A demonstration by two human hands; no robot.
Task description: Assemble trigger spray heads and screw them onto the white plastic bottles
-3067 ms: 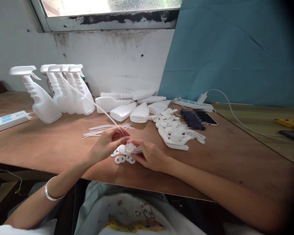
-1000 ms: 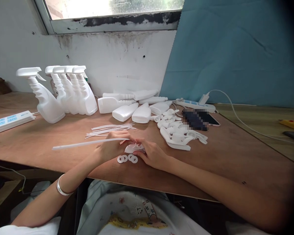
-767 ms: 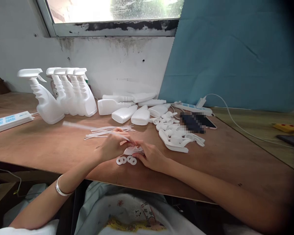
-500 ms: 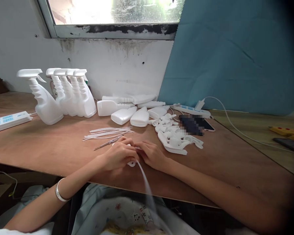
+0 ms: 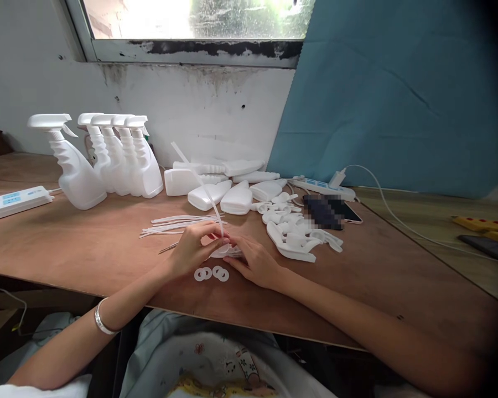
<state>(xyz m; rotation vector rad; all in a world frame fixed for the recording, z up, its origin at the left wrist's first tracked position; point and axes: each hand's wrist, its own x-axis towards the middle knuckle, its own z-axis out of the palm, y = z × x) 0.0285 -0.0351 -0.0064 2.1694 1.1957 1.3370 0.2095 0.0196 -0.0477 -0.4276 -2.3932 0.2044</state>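
Observation:
Pinched in the fingers of my left hand (image 5: 196, 244) is a thin white plastic tube (image 5: 207, 192), which slants up and to the left in front of the bottles. My right hand (image 5: 258, 262) is closed around a white plastic part (image 5: 221, 253), mostly hidden by the fingers, that looks like a sprayer head. The tube's lower end meets this part between the hands; whether it is inserted cannot be seen. Several flat white ring washers (image 5: 211, 273) lie on the table just below the hands. A pointed metal tool (image 5: 167, 248) is partly covered by my left hand.
Beyond the hands lie more thin tubes (image 5: 170, 225) and several empty-looking white bottles (image 5: 237, 198). Sprayer heads (image 5: 292, 232) are piled at right, near phones (image 5: 332, 211). Assembled spray bottles (image 5: 81, 177) stand at left, beside a power strip (image 5: 16, 202).
The tube has swung from hanging down toward my lap to pointing up and away. My left hand has shifted slightly, uncovering the washers, and more of the white part shows.

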